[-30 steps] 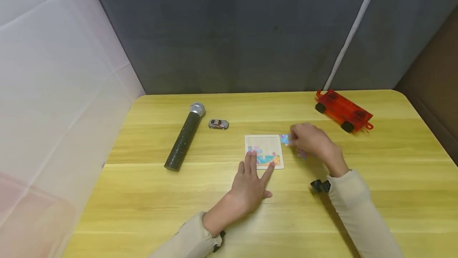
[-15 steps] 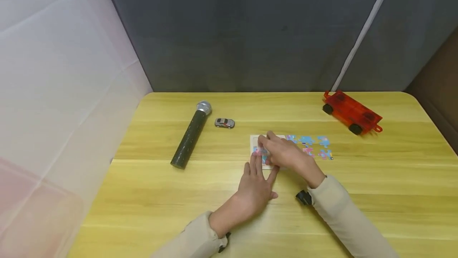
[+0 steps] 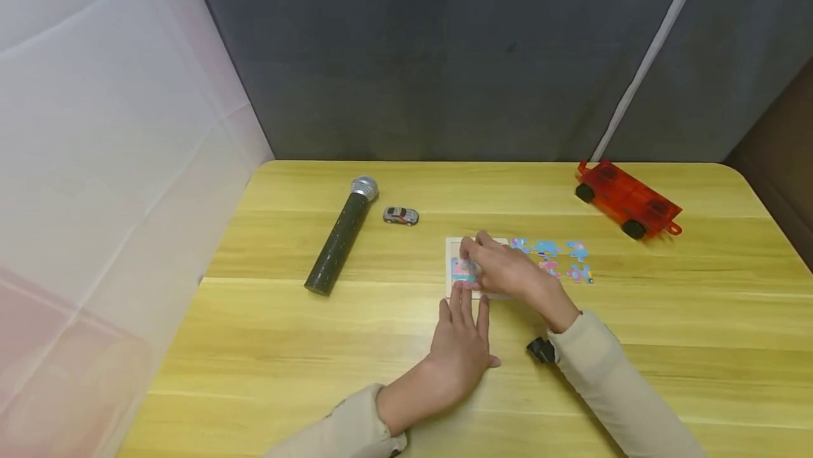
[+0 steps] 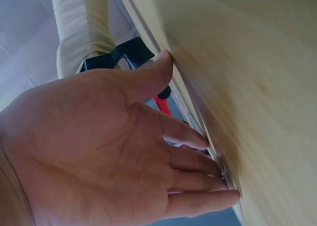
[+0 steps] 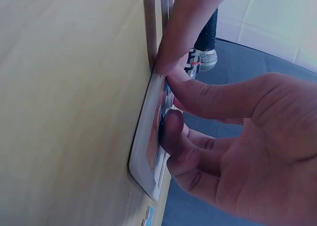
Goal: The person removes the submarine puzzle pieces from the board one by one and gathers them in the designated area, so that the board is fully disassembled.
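Note:
A small square puzzle board (image 3: 448, 267) with a pale rim lies on the wooden table, and pink and blue pieces (image 3: 460, 269) fill part of its left side. Over the board, my right hand (image 3: 511, 271) pinches a puzzle piece (image 5: 170, 98) between thumb and fingers; the piece is mostly hidden. My left hand (image 3: 460, 348) lies with fingers extended, its fingertips on the board's near edge. In the left wrist view the left palm (image 4: 114, 151) shows, fingers straight. Several loose puzzle pieces (image 3: 579, 274) sit in two rows right of the board.
Left of the board lie a black microphone (image 3: 339, 243) with a silver head and a small toy car (image 3: 401, 216). A red toy wagon (image 3: 629, 197) stands at the back right. A dark panel (image 3: 413, 56) rises behind the table.
My right hand has moved left from the loose pieces onto the board with a puzzle piece. My left fingertips have drawn back slightly toward the near edge. The head view has shifted a little.

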Available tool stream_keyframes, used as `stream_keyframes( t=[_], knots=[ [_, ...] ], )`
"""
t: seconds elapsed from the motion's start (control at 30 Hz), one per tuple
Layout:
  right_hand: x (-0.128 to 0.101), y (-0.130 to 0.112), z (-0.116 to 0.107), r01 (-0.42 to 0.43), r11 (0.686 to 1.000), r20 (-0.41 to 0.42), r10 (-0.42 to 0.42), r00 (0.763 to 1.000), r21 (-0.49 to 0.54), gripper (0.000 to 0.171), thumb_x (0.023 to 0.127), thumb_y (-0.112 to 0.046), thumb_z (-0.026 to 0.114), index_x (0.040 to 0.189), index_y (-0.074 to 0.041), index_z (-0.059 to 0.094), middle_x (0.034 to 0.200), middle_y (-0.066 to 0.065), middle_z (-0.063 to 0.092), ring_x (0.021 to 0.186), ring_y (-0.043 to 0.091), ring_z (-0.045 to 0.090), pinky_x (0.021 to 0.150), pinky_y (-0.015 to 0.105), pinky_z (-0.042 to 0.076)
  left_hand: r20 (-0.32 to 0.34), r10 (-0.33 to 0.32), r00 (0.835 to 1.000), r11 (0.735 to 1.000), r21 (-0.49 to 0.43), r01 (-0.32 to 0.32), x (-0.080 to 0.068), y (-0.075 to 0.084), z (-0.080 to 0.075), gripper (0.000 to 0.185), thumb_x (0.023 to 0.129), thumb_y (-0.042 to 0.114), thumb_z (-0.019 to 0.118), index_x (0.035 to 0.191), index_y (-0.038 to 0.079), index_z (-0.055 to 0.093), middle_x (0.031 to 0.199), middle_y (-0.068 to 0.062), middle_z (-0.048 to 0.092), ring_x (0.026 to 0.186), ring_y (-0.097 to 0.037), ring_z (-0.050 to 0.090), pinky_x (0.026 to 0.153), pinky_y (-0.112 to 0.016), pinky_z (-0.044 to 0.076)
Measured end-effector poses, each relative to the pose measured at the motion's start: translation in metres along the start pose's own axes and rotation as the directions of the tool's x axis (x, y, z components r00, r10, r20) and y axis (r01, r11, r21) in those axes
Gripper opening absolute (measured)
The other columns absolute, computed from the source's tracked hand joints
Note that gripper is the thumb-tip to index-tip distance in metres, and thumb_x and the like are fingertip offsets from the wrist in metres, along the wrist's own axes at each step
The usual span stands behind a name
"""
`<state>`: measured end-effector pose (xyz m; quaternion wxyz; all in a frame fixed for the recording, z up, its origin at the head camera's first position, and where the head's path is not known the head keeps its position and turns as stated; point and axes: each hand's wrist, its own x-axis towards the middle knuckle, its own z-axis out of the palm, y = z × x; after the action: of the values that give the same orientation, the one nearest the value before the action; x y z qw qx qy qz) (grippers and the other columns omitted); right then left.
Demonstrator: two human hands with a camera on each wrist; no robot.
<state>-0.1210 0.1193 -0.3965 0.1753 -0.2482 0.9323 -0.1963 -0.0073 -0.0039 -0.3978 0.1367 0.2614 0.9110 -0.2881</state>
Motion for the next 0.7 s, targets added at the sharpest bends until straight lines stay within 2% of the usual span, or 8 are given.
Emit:
stream_keyframes(
  t=[0.3, 0.57, 0.7],
  knots=[
    [0.0003, 0.0023, 0.0014, -0.01, 0.999, 0.001, 0.01, 1.0, 0.044, 0.034, 0.096, 0.003, 0.081, 0.122, -0.007, 0.062, 0.116, 0.012, 0.057, 0.082, 0.022, 0.058, 0.063, 0.027, 0.048, -0.016, -0.003, 1.0, 1.0, 0.008, 0.003, -0.0001, 0.0002, 0.0007, 0.093, 0.105, 0.08, 0.032, 0.176, 0.021, 0.028, 0.177, -0.013, 0.037, 0.166, -0.028, 0.034, 0.128, -0.035, 0.042],
    [-0.0007, 0.0016, 0.0013, 0.052, 0.997, -0.013, -0.052, 0.999, 0.062, 0.031, 0.097, 0.007, 0.078, 0.116, -0.005, 0.056, 0.11, 0.011, 0.054, 0.078, 0.021, 0.056, 0.067, 0.027, 0.051, -0.034, -0.005, 0.999, 0.999, 0.046, 0.007, 0.0003, -0.0009, -0.0012, 0.089, 0.106, 0.079, 0.031, 0.174, 0.021, 0.035, 0.175, -0.013, 0.04, 0.164, -0.028, 0.037, 0.126, -0.035, 0.044],
    [-0.002, 0.0045, 0.0017, 0.091, 0.995, -0.047, -0.089, 0.995, 0.044, 0.028, 0.098, 0.009, 0.075, 0.114, -0.004, 0.056, 0.106, 0.01, 0.056, 0.077, 0.02, 0.056, 0.068, 0.028, 0.053, -0.033, -0.003, 0.999, 0.999, 0.045, 0.005, 0.0014, -0.001, -0.002, 0.088, 0.107, 0.078, 0.031, 0.174, 0.022, 0.035, 0.175, -0.012, 0.04, 0.164, -0.028, 0.037, 0.126, -0.035, 0.044]
  ],
)
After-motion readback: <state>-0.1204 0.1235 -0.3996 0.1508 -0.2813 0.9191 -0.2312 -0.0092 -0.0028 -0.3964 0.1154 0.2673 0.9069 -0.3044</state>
